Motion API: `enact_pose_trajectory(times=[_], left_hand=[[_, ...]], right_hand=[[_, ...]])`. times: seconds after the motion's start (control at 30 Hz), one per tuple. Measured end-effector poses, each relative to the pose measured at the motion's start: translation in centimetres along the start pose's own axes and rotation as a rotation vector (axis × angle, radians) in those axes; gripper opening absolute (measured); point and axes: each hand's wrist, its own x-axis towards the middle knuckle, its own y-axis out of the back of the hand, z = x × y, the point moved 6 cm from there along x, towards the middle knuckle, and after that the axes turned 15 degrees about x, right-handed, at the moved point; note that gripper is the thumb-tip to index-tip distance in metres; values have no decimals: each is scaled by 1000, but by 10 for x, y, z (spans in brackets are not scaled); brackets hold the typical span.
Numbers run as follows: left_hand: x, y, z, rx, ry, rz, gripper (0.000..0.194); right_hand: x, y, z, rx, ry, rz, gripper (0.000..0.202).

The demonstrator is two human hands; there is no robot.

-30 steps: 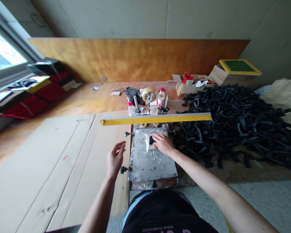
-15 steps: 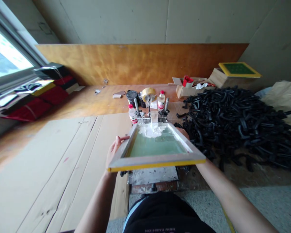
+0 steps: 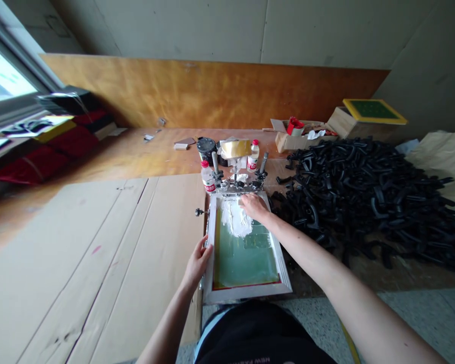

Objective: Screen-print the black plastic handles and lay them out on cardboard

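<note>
A screen printing frame (image 3: 246, 292) with green mesh lies flat in front of me, its far end at a metal clamp (image 3: 237, 189). White ink (image 3: 237, 222) is smeared thickly over the far part of the mesh. My left hand (image 3: 198, 262) is closed on the frame's left edge, with the thumb near the top of it. At the far end of the mesh, my right hand (image 3: 254, 207) is closed around a squeegee (image 3: 240, 202) at the ink. Most of the squeegee is hidden by the hand and ink.
Two red-capped bottles (image 3: 208, 177), a black tub (image 3: 206, 148) and a tape roll (image 3: 235, 148) stand behind the frame. Black plastic parts (image 3: 364, 197) are heaped at right, near an open carton (image 3: 288, 143). Flat cardboard (image 3: 98, 253) covers the left side.
The frame has come down from a raised tilt to lying flat. My right hand has left its right edge and taken hold of the squeegee. My left hand has moved lower along the left edge.
</note>
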Motion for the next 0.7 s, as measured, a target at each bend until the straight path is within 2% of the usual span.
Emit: enact_pose_trajectory(times=[0.17,0.23,0.3,0.4,0.47,0.57,0.63,0.7], left_hand=[[-1,0,-2,-10,13,-8,75],[-2,0,-1,-7,19,-3,75],[-3,0,1,-15,29,3,76],[-4,0,3,-41,44,6,77],[-5,0,5,-50,50,7,77],[-6,1,8,-39,61,22,78],[-10,3,14,-30,66,30,78],[-15,8,23,-31,66,16,79]], right_hand=[[-49,0,-30,52,356,-216,11],[-57,6,-34,93,432,-288,10],[-53,10,-32,133,423,-292,8],[-48,8,-25,130,343,-159,11],[-55,2,-25,112,351,-104,15],[-67,-4,-29,139,401,-138,12],[-58,2,-26,188,353,-127,6],[-32,14,-19,230,242,-67,20]])
